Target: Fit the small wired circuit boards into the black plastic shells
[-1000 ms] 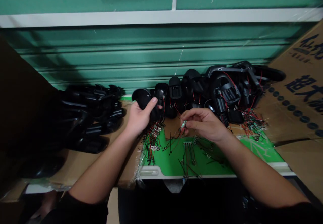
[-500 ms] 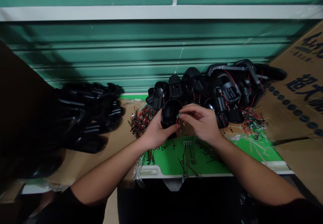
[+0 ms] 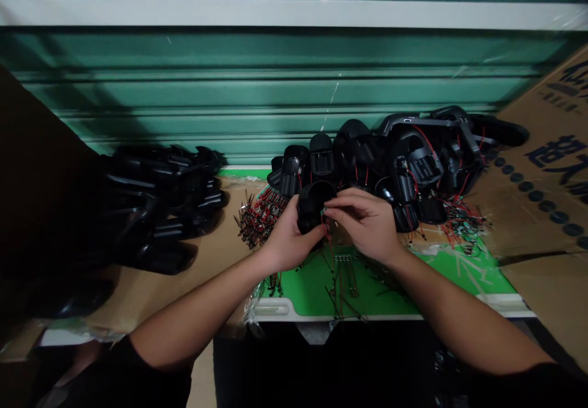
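My left hand (image 3: 289, 236) is wrapped round a black plastic housing (image 3: 313, 203), its thumb across the near side. At the housing's right edge, my right hand (image 3: 367, 221) pinches a small green circuit board (image 3: 324, 211) with thin red wires hanging from it. The board is partly hidden by the fingertips. Below the hands, several small boards with wires (image 3: 343, 260) lie in a row on a green mat (image 3: 303, 294). Left of my left hand is a heap of red and black wires (image 3: 260, 217).
Black housings with red wires (image 3: 407, 175) are piled behind and to the right. More black parts (image 3: 160, 212) lie on cardboard (image 3: 206, 258) at the left. Another wire bundle (image 3: 463, 224) sits near a cardboard box (image 3: 542, 169) at the right. Green slatted wall (image 3: 275, 95) rises behind.
The small board has moved slightly left and closer against the housing, between my right fingertips. The whole view has shifted a little. Both hands keep their hold.
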A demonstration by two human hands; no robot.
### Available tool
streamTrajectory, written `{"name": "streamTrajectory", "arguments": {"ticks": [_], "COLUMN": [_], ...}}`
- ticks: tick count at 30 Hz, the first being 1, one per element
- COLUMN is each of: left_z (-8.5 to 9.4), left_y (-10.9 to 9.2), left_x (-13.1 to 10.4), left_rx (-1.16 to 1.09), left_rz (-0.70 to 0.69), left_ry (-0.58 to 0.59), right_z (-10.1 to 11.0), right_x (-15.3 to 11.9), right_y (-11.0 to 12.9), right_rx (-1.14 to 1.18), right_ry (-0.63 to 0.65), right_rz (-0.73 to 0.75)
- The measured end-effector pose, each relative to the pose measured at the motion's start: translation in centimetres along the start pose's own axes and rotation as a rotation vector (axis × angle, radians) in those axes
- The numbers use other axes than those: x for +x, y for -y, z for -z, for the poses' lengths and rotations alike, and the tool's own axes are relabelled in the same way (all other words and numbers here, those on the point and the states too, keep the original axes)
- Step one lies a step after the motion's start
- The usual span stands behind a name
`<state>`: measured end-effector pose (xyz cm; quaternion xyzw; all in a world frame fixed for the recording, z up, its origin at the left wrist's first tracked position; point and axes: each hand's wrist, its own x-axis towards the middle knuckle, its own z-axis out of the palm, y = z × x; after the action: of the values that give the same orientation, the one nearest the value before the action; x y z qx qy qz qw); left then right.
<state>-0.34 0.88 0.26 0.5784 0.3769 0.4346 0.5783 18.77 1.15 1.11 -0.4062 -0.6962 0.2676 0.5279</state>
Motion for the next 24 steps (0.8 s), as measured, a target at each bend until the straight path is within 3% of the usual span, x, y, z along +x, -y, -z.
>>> {"name": "streamTrajectory", "arguments": {"ticks": [16,24], "left_z": [-0.21,-0.27], "left_y": [0.64,0.66], "left_x": [-0.27,-0.51], "left_rx": [0.092,0.139], "left_rz": [-0.042,-0.063], "left_ry": [-0.007,0.009], "right_z": [-0.29,-0.38], "right_x": [-0.28,-0.47], "right_y": [0.20,-0.34], "right_rx": [-0.103,-0.046], "right_ry": [-0.010,-0.005], "right_rz": [0.062,-0.089]}}
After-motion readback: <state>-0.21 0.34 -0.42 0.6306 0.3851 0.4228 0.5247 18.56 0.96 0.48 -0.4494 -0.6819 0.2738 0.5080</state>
